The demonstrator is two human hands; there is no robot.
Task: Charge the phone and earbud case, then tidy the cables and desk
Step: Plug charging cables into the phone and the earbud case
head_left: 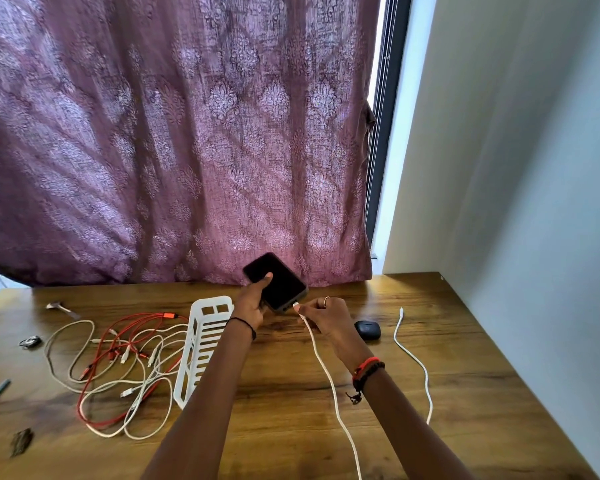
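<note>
While left hand [252,303] grips the phone [282,283] and right hand [329,317] pinches the white plug [296,307], earbud case [367,330] and tangled cables [123,356] wait

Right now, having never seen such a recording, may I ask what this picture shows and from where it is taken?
No machine here: a person wears a camera on the head, looking down at both hands. The left hand holds a dark phone above a wooden desk. The right hand pinches the plug of a white cable at the phone's bottom edge; whether it is in, I cannot tell. On the desk lie a dark earbud case, a second white cable, a white plastic rack and a tangle of red and white cables.
</note>
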